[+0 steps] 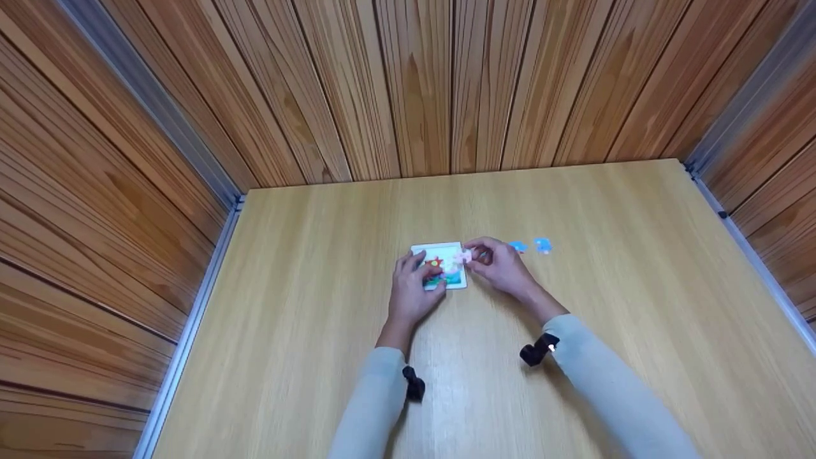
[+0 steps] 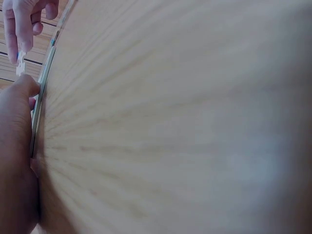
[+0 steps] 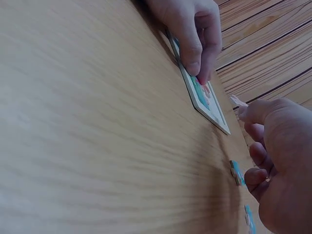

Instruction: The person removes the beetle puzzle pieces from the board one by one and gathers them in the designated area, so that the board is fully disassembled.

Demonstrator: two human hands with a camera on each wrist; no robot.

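A small jigsaw puzzle board [image 1: 438, 245] with a white frame lies on the table, a red and green picture partly filling it. My left hand [image 1: 413, 290] rests on its left side, fingertips and thumb pressing on the picture and the near edge, covering part of it. At the board's right edge my right hand [image 1: 500, 264] pinches a pale pink puzzle piece [image 1: 463, 256] between thumb and forefinger. In the right wrist view this piece [image 3: 237, 101] is raised above the board's level, tilted.
Two blue puzzle pieces lie right of the board: one [image 1: 519, 246] just beyond my right hand, the other [image 1: 543, 245] farther right. Wood-panelled walls [image 1: 414, 89] enclose the table [image 1: 306, 287] at the back and sides.
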